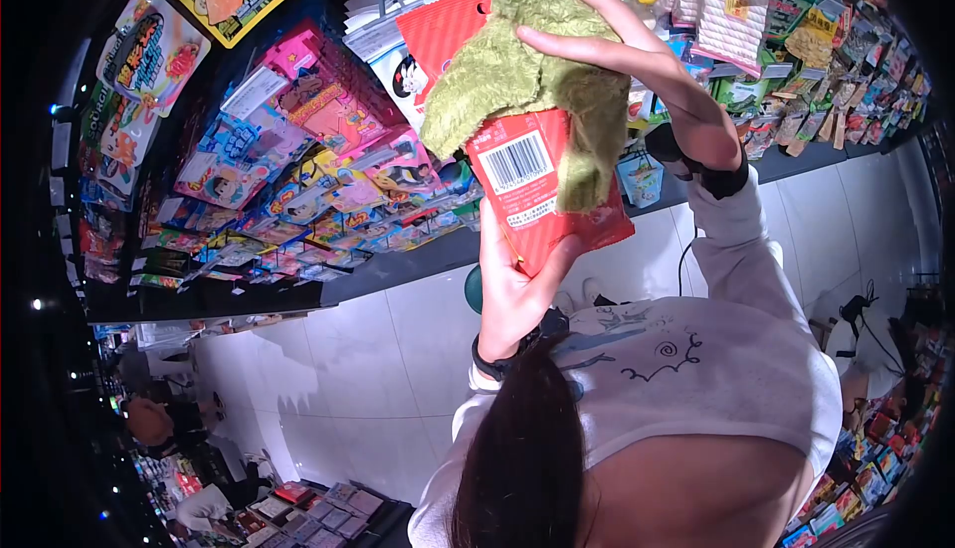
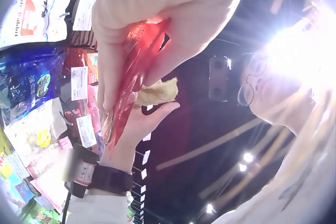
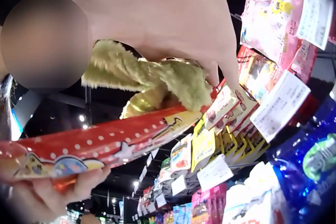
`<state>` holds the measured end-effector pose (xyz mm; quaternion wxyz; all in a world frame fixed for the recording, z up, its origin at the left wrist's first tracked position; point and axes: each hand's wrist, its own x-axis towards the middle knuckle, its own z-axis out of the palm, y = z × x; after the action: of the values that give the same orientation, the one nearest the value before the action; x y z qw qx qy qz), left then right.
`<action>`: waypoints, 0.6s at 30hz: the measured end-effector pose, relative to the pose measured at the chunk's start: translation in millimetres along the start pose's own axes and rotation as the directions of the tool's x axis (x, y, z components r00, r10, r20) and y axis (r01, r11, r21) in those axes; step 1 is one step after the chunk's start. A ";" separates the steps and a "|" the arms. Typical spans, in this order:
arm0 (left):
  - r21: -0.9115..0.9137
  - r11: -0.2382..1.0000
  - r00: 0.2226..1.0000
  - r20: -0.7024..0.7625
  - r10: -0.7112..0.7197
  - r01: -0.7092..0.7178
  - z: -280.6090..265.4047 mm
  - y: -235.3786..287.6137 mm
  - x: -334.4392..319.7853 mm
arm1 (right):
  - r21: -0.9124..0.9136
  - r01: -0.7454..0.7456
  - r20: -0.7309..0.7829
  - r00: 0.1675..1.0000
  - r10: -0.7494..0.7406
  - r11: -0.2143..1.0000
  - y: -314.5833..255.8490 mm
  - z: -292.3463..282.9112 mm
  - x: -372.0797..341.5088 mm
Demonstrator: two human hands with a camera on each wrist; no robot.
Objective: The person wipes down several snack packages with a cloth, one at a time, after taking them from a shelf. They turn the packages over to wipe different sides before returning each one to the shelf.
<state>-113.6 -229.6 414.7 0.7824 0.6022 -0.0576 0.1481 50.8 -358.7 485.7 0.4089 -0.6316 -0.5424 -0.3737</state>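
A red snack packet (image 1: 517, 175) with a white barcode label is held up before the shelves. Its lower end is gripped by my left hand (image 1: 522, 289), thumb on the near face. In the left wrist view the left hand (image 2: 152, 19) pinches the glossy red packet (image 2: 128, 87), seen edge-on. Fuzzy green cloth (image 1: 497, 91) lies across the packet's upper part, one end hanging down its right side. My right hand (image 1: 637, 51) holds this cloth, two fingers stretched along it. In the right wrist view the cloth (image 3: 184, 82) bunches beneath the right hand (image 3: 157, 14).
Shelves of hanging snack packs (image 1: 328, 91) curve around in front, with price tags (image 3: 281, 103) sticking out. Pale floor tiles (image 1: 338, 369) lie below. More display goods (image 1: 308, 518) stand at lower left, and other people (image 1: 154, 419) are further off.
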 end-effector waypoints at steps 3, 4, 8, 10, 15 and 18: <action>0.004 1.000 1.000 0.004 -0.010 0.010 -0.2 -1.3 -0.3 | -0.060 0.060 -0.019 0.998 -0.062 0.996 0.7 2.5 0.1; 0.008 1.000 1.000 0.005 -0.008 0.008 0.2 -1.7 -0.3 | -0.101 0.075 -0.069 0.994 -0.083 0.992 3.2 6.2 0.9; 0.033 0.999 1.000 0.008 0.009 -0.010 1.5 -3.5 -0.7 | 0.129 0.011 0.294 0.955 -0.049 0.992 0.9 -12.2 -6.1; 0.084 0.996 1.000 0.007 0.019 -0.020 4.6 -1.5 -0.3 | 0.101 0.019 0.268 0.962 -0.046 0.995 -1.8 -5.8 -7.4; 0.161 0.987 1.000 0.013 0.014 -0.016 7.8 1.3 -0.3 | 0.320 -0.057 0.181 0.984 -0.002 0.946 -0.9 3.1 -17.3; 0.182 0.983 0.998 0.036 -0.048 0.041 3.2 -8.7 -4.9 | 0.247 0.001 0.239 0.969 -0.062 0.969 -8.0 -3.3 -21.2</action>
<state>-115.3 -235.4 406.2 0.7263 0.6747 -0.0461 0.1233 39.9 -369.1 468.4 0.4076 -0.6089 -0.6405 -0.2297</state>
